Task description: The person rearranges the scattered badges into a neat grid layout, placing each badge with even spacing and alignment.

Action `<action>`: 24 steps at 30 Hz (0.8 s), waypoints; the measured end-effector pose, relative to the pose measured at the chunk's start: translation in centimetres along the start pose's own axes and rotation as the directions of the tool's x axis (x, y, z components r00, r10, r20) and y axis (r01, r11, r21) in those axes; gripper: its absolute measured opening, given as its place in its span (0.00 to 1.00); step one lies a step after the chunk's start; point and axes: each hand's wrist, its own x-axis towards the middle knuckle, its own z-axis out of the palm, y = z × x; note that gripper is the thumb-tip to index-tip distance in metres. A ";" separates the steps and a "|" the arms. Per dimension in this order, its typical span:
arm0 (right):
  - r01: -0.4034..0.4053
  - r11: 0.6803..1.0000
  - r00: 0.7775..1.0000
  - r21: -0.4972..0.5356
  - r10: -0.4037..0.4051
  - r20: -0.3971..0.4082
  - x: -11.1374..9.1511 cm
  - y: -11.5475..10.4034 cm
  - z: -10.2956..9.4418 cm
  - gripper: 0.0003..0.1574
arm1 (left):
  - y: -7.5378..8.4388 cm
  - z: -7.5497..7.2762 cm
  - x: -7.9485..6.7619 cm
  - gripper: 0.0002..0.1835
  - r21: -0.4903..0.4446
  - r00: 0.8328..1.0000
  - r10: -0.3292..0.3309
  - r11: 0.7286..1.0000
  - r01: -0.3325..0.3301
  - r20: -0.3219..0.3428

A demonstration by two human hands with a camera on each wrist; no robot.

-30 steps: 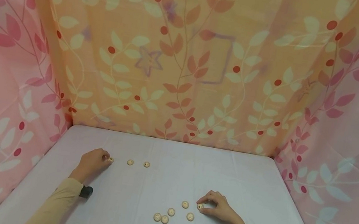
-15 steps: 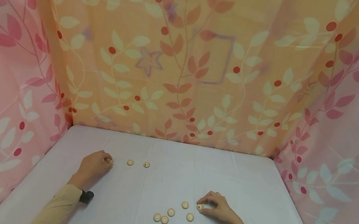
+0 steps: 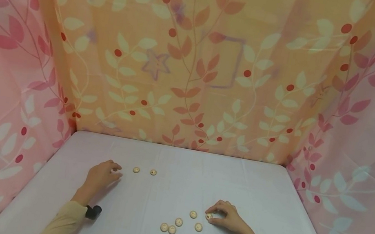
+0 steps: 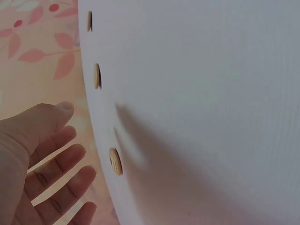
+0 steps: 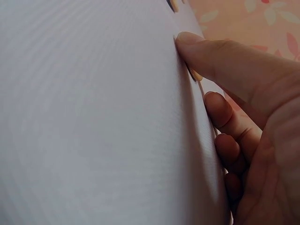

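Note:
My left hand [image 3: 102,176] is held over the back left of the table with thumb and fingers apart, nothing between them. Just below it, the left wrist view shows a round wooden button [image 4: 115,161], hidden behind the hand in the head view. Two more wooden buttons lie to its right in a row, a nearer one [image 3: 136,169] and a farther one [image 3: 153,172]. At the front right, my right hand [image 3: 229,219] pinches another button [image 3: 209,216] between thumb and finger, low at the table. Its thumb partly covers that button [image 5: 197,75] in the right wrist view.
Several loose buttons [image 3: 179,222] lie left of the right hand; two of them, with one button [image 3: 164,227] at the left end, sit side by side. A white cloth [image 3: 136,199] covers the table. Patterned curtains [image 3: 189,105] enclose the back and sides.
My left hand has let go of its button, spread its fingers and drawn slightly right and toward the front. The right hand stays put on its button.

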 end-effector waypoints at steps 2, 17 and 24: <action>-0.001 1.000 1.000 0.003 0.001 -0.003 0.0 0.0 0.0 0.16 | 0.4 0.2 -0.1 0.13 0.002 1.000 0.014 1.000 -0.014 -0.009; -0.002 1.000 1.000 0.015 0.003 -0.013 -0.1 0.1 0.3 0.16 | 3.6 1.5 -1.4 0.12 -0.020 1.000 0.003 1.000 -0.003 0.011; -0.022 0.998 0.999 0.051 0.023 -0.024 0.0 0.0 0.2 0.16 | 4.8 2.1 -2.1 0.10 -0.038 0.998 0.043 0.998 -0.045 -0.035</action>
